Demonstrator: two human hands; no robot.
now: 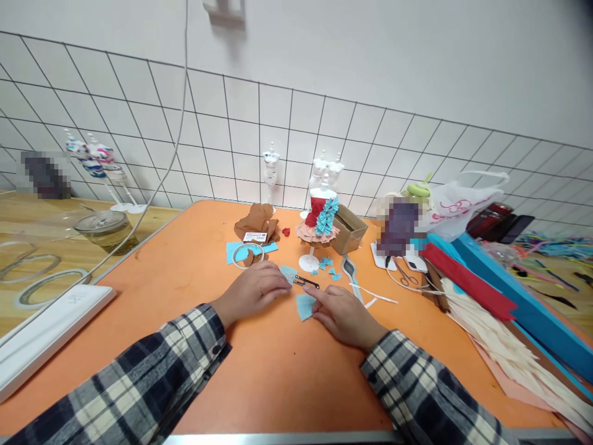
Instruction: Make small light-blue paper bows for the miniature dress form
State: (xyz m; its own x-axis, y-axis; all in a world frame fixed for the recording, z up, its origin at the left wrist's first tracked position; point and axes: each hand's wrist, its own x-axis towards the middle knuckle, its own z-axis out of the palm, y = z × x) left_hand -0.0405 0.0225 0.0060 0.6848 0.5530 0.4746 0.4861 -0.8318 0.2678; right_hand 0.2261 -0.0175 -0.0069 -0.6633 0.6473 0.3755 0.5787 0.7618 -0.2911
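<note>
My left hand (254,290) lies on the orange table (259,371), fingers curled together, its fingertips at a small light-blue paper piece (288,272) and a black clip (306,282). My right hand (341,315) rests beside it, fingers bent, pressing on another light-blue paper piece (304,305) with the forefinger pointing toward the clip. Both sleeves are plaid. Just beyond stands a small mannequin (319,222) dressed in red and peach with blue ruffles.
Brown crepe paper (257,222), a tape ring (248,254), a cardboard box (349,232), scissors (404,274) and white strips lie behind. Rolled red, blue and cream paper (486,296) fills the right side. A white board (41,337) and glass jar (104,228) sit left.
</note>
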